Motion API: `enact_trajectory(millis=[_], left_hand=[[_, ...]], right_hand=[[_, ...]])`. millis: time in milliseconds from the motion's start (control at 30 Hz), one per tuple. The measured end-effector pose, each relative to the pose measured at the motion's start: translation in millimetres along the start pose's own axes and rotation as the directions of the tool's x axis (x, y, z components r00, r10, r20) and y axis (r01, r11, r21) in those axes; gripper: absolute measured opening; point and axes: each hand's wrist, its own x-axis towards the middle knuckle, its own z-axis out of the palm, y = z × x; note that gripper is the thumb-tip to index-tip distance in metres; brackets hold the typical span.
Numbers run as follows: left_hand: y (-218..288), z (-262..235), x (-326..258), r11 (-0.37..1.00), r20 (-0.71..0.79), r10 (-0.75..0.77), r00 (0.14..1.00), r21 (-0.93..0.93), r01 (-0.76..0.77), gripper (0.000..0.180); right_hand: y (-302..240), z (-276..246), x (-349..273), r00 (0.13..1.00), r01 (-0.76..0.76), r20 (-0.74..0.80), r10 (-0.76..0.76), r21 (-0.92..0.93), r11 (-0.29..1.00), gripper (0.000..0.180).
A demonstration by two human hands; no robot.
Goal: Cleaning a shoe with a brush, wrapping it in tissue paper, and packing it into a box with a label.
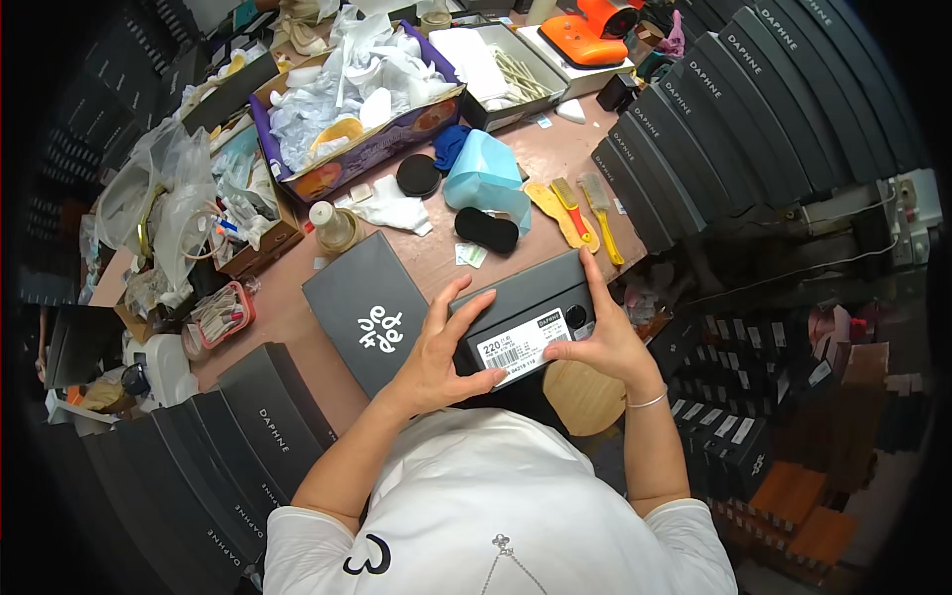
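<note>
A dark grey shoebox [521, 290] is held between my two hands at the table's near edge, tilted so that its end with a white barcode label [518, 349] faces me. My left hand [433, 354] grips its left side, the thumb along the label's lower left. On the right side, my right hand [607, 339] has its fingers up the box's edge and its thumb on the label. Just left of it lies a flat dark grey box or lid [365, 309] with white lettering. A round hole shows beside the label.
Stacked dark shoeboxes stand at right [684, 129] and lower left [263, 426]. Beyond my hands lie two brushes [572, 206], a black sponge-like pad [487, 230], a glass bottle [335, 228] and light blue sheeting [481, 174]. A purple carton [367, 149] holds crumpled paper. A wooden stool [585, 399] stands below.
</note>
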Motion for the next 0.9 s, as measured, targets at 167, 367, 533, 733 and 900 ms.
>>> enact_trajectory(millis=[167,367,533,733,900], left_hand=[[8,0,-7,0.999,0.053,0.043,0.998,0.018,-0.044,0.091],[-15,33,-11,0.787,-0.138,-0.252,0.958,-0.605,0.120,0.089],[-35,82,-2,0.319,-0.046,-0.632,0.773,-0.925,0.206,0.070],[0,130,-14,0.972,-0.403,-0.165,0.900,-0.222,0.079,0.062],[-46,143,-48,0.964,-0.582,-0.262,0.770,-0.124,0.235,0.076]], right_hand=[[8,-10,-13,0.997,0.013,0.069,-0.025,0.165,0.986,0.123],[11,-13,-19,0.990,-0.022,0.139,-0.016,0.268,0.963,0.117],[37,-25,-47,0.957,-0.046,0.290,-0.027,0.243,0.969,0.114],[94,-20,-100,0.871,-0.477,0.416,0.260,0.842,0.252,0.077],[118,7,-53,0.888,-0.395,0.451,0.089,0.647,0.652,0.077]])
